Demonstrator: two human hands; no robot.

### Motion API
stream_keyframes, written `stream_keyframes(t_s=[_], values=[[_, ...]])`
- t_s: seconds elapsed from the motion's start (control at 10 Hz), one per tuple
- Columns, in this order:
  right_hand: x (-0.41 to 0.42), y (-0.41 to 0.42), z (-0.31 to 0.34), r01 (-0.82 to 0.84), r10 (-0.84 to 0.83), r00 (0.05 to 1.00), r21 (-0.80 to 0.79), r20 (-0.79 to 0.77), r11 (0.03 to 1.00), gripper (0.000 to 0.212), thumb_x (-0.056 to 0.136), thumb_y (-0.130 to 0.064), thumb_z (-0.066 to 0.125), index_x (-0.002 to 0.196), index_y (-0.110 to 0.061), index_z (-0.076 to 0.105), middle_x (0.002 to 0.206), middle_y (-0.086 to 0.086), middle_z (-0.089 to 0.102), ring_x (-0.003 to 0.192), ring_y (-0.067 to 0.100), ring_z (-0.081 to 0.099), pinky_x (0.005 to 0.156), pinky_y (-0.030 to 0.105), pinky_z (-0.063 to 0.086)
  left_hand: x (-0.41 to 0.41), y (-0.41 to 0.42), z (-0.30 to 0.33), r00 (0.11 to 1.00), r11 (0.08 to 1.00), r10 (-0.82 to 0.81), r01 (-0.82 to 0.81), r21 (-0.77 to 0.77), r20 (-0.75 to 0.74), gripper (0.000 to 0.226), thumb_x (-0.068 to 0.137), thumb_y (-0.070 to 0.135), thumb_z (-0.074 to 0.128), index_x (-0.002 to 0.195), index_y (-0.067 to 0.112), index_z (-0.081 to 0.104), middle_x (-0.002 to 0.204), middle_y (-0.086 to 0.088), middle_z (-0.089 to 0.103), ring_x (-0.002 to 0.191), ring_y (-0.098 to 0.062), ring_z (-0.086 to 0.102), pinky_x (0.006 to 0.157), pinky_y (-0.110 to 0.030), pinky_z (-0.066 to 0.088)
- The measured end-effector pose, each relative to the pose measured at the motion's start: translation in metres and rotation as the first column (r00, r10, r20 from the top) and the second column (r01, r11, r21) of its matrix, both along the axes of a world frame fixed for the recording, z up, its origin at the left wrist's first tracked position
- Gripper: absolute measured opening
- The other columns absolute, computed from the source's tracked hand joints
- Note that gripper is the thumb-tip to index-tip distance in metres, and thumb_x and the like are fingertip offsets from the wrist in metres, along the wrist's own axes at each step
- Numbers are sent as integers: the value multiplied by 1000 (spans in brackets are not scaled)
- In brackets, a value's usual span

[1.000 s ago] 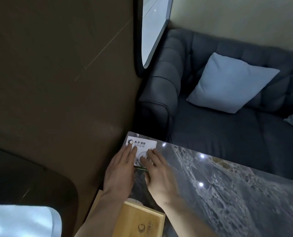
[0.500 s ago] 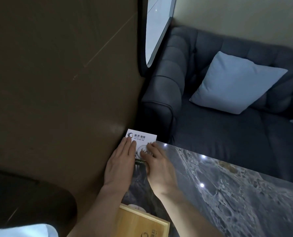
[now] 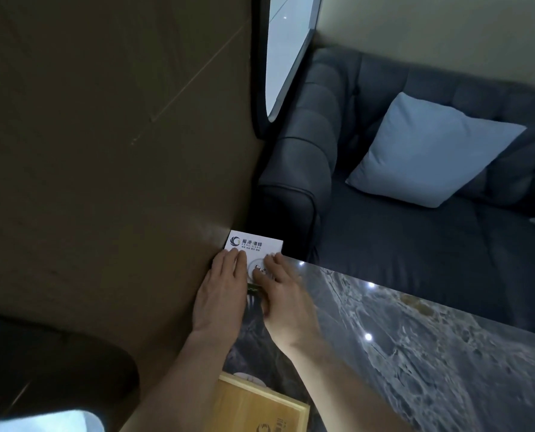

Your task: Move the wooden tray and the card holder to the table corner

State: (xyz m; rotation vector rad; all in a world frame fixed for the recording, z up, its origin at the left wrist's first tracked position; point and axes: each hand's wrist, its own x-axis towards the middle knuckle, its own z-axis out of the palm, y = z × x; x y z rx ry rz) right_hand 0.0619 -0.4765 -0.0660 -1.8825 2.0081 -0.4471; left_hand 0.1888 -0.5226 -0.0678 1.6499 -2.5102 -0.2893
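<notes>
Marble table (image 3: pixel 447 353) corner — card holder (image 3: pixel 255 246) under both hands' fingertips.

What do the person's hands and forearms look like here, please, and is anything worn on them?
Both are bare: the left hand and the right hand show no gloves, and no rings or watch can be seen. The forearms are uncovered down to the bottom edge of the picture, with no sleeve or wristband in view.

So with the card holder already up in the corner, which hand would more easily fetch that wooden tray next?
Probably the left hand. The wooden tray lies near the table's left edge, directly under the left forearm, while the right hand would need to reach across. Both hands rest on the card holder.
</notes>
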Motion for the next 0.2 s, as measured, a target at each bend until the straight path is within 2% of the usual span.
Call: stream_keyframes(t_s=[0.1,0.2], values=[[-3,8,3,-36,37,999,-9,37,999,56,104,-17,57,156,-20,38,170,2,23,158,19,2,128,38,22,3,11,1,1000,999,-17,17,30,-8,84,99,7,49,155,16,-13,169,-7,-8,152,-20,-17,121,-31,-2],[-8,20,4,-34,35,999,-33,23,999,66,102,-25,59,160,-23,28,172,0,14,158,20,-8,129,46,16,5,21,10,999,1000,-7,9,29,-48,89,98,22,57,156,20,-12,169,-2,-8,148,-15,-23,118,-29,-4]])
